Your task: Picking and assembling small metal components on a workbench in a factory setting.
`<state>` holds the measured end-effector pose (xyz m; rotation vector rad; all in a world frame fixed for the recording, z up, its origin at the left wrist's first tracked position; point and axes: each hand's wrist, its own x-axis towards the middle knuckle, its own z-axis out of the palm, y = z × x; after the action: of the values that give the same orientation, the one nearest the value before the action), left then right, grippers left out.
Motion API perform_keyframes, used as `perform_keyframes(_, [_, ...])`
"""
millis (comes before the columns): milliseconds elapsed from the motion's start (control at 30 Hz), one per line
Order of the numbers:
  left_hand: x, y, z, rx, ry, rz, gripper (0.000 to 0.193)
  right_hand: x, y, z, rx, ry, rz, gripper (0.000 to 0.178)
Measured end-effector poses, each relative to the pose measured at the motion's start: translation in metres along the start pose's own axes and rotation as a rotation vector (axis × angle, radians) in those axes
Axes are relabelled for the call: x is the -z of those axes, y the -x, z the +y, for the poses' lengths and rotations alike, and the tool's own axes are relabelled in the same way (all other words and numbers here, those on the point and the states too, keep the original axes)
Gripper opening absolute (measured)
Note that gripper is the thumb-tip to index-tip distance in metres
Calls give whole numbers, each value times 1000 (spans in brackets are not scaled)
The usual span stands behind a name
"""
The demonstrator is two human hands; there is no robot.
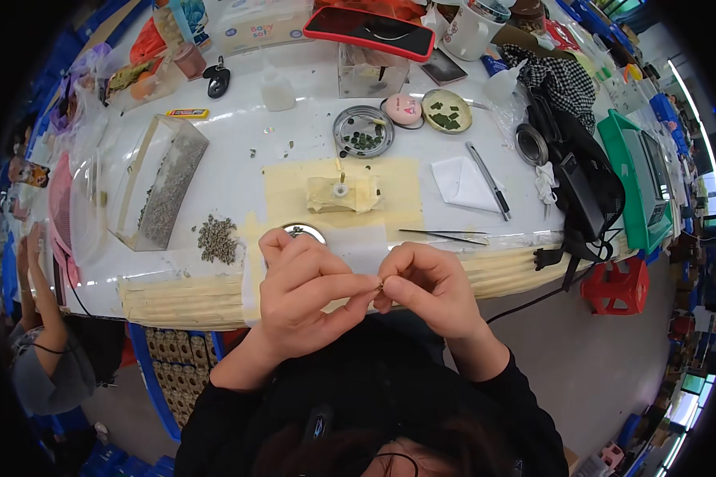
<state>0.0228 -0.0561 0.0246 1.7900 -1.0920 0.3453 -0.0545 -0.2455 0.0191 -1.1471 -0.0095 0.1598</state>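
Note:
Above the table's near edge, my left hand (306, 290) and my right hand (436, 288) meet, both closed in a pinch. Between their fingertips is a tiny brownish piece (380, 285), too small to name. Partly hidden behind my left hand lies a small round dish (305, 230) with dark bits. Just beyond my hands, a block wrapped in yellowish tape (340, 194) bears a small upright peg on a yellow sheet (282, 179). Dark tweezers (444, 234) rest beyond my right hand. A pile of small grey-brown pieces (217, 240) lies to the left.
A clear box of grey granules (167, 187) stands left. Farther back are a metal dish with dark green pieces (363, 131), a pale dish (447, 110), a white bottle (277, 87) and a red-cased phone (370, 33). A pen (488, 179) and black bag (585, 183) lie right.

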Motion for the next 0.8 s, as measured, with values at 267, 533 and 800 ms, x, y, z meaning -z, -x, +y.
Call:
perform_keyframes(267, [18, 36, 0, 21, -20, 30, 29, -29, 6, 31, 30, 11, -17, 14])
perform_keyframes(533, [53, 75, 21, 49, -248, 47, 26, -67, 8, 58, 126, 209, -24, 9])
perform_keyframes(800, [51, 104, 44, 63, -359, 100, 25, -70, 22, 71, 247, 403, -78, 10])
